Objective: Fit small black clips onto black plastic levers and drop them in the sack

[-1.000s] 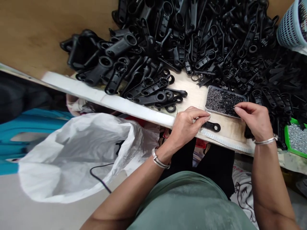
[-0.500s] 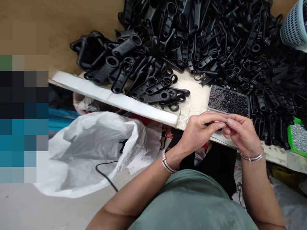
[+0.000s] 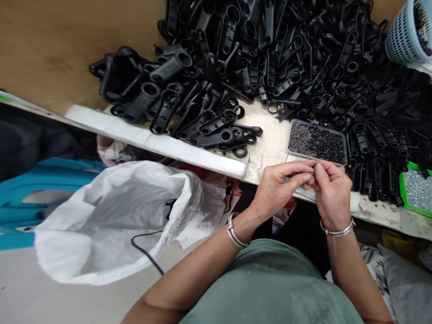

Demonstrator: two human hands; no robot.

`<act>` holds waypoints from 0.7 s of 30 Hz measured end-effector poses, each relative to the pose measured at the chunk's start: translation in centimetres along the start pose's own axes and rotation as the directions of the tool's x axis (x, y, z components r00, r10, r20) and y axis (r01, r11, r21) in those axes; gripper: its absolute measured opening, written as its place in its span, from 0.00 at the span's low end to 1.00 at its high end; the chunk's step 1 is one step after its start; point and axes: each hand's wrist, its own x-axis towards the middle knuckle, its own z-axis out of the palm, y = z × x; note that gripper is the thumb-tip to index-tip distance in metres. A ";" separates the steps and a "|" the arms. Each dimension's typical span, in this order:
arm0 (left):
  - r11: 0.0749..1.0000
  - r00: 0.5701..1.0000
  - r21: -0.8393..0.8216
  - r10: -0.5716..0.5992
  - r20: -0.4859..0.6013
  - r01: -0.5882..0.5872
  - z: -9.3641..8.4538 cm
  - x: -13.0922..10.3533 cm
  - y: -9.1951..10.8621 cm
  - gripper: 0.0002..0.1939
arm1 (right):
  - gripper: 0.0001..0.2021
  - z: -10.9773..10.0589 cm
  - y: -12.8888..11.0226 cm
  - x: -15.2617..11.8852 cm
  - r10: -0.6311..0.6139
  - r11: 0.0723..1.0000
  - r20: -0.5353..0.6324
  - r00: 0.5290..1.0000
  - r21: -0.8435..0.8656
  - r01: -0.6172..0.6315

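Note:
My left hand [image 3: 277,185] and my right hand [image 3: 332,189] meet fingertip to fingertip at the table's front edge. Both are closed in a pinch. Something tiny and dark shows between the fingertips, mostly hidden and too small to name. Just beyond the hands sits a clear plastic box [image 3: 344,150] filled with small black and grey pieces [image 3: 312,141]. Black plastic crank-like arms [image 3: 362,138] with ringed ends lie in rows right of the box.
A large heap of black plastic parts [image 3: 266,49] covers the table's back. A white foam strip [image 3: 162,140] edges the table above an open white sack [image 3: 111,216]. On the right are a green tray [image 3: 402,186] of small silvery pieces and a light blue basket [image 3: 401,40].
My right hand has drawn in to the left and turned more upright against the left fingertips. The view has shifted slightly, so the table's things appear further left.

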 end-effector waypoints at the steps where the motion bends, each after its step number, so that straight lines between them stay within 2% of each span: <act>1: 1.000 1.000 0.006 0.002 -0.002 -0.002 0.1 -0.1 -0.1 0.05 | 0.07 0.1 0.0 -0.1 0.001 1.000 -0.008 1.000 0.004 -0.001; 6: 1.000 1.000 0.024 -0.017 0.005 0.017 0.4 -0.4 -0.2 0.06 | 0.09 0.2 0.2 -0.7 -0.006 1.000 -0.104 0.995 -0.010 0.005; 9: 0.999 0.999 0.000 -0.043 0.014 0.043 0.4 -0.4 0.0 0.06 | 0.08 -0.1 0.2 -0.7 -0.060 0.997 -0.138 0.989 -0.065 0.051; 11: 1.000 1.000 0.007 -0.029 -0.003 0.029 0.2 -0.3 0.2 0.05 | 0.07 -0.4 0.0 -0.8 -0.108 0.986 -0.125 0.986 -0.140 0.090; 15: 0.991 0.999 0.126 0.040 -0.037 -0.035 -0.1 -0.1 0.5 0.04 | 0.05 -0.8 -0.4 -1.2 -0.192 0.937 -0.078 0.978 -0.311 0.159; 21: 0.973 0.997 0.219 0.073 -0.022 -0.066 -0.2 -0.2 0.3 0.04 | 0.05 -0.7 0.1 -1.5 -0.253 0.915 -0.089 0.963 -0.347 0.208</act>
